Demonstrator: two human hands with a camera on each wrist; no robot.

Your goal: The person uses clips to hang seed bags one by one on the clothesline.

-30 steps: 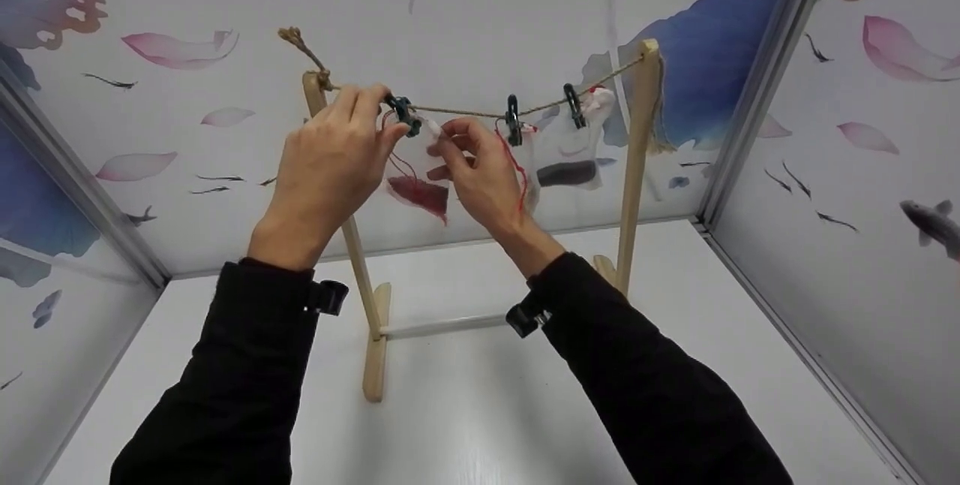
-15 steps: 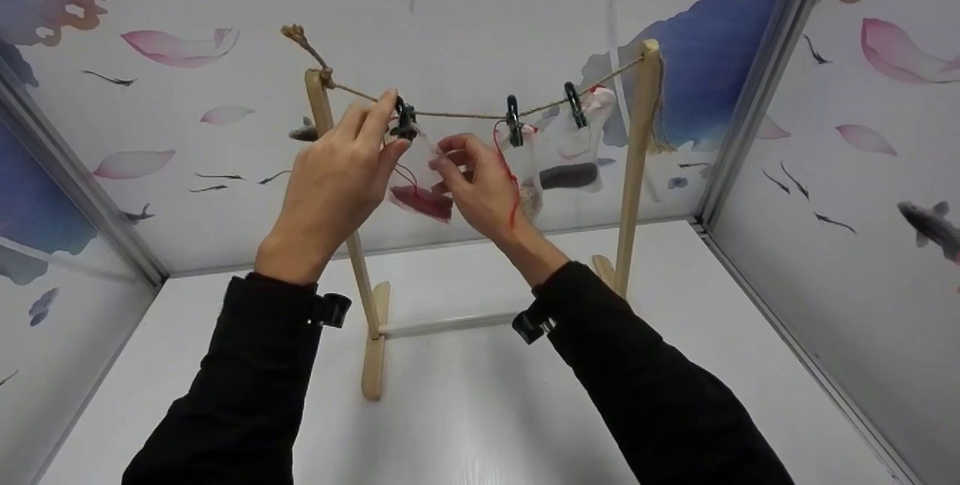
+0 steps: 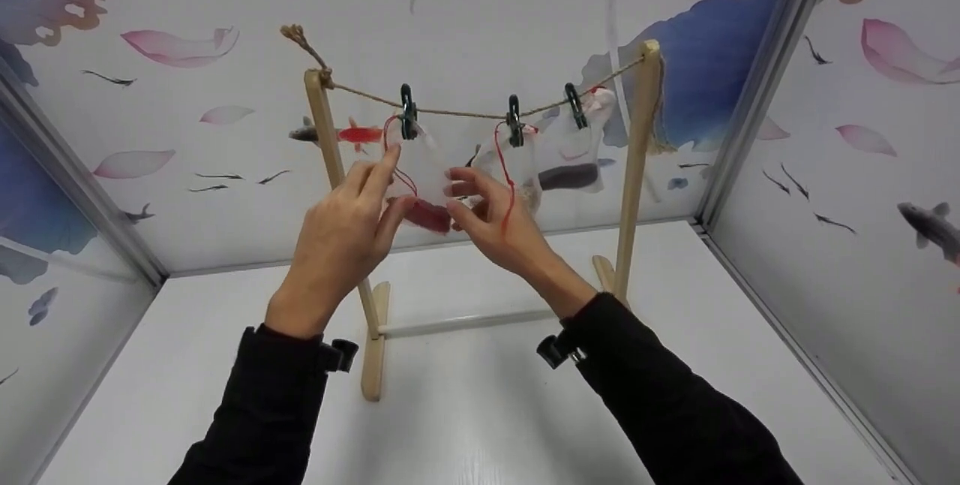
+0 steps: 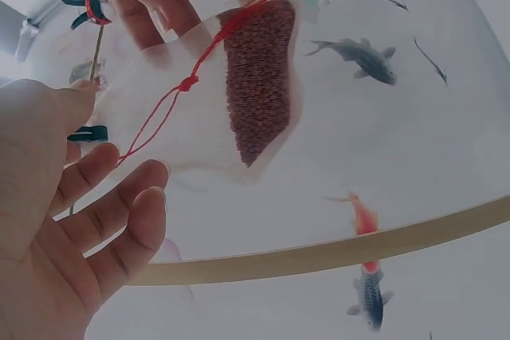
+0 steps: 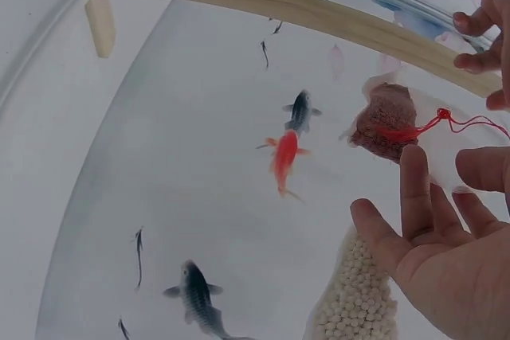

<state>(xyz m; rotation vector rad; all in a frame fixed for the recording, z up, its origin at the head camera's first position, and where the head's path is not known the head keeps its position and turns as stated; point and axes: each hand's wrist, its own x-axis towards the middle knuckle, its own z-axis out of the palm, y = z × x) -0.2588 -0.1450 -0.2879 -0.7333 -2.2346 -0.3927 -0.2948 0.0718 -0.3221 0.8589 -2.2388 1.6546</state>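
A see-through mesh drawstring bag (image 3: 428, 215) with reddish-brown grains at its bottom hangs from the rope under a dark green clothespin (image 3: 407, 111). Its red cord (image 4: 188, 84) dangles down the front. On the bag's left side is my left hand (image 3: 349, 222), its fingers loosely bent and gripping nothing. My right hand (image 3: 499, 226) is at the bag's right side, fingers relaxed and spread in the right wrist view, with no hold on it. Farther right, a bag of white beads (image 5: 358, 292) and a bag with dark contents (image 3: 568, 175) hang from clothespins (image 3: 514, 121).
The rope (image 3: 465, 114) runs between a left wooden post (image 3: 322, 117) and a right wooden post (image 3: 637, 162). A pale bar (image 3: 465, 323) joins the stand low down, on a white tabletop (image 3: 450, 425). Walls printed with fish and petals enclose it.
My left hand has let go of the left clothespin and come down beside the bag. The right hand has released the bag's upper part and moved lower. The bag now hangs from its clothespin.
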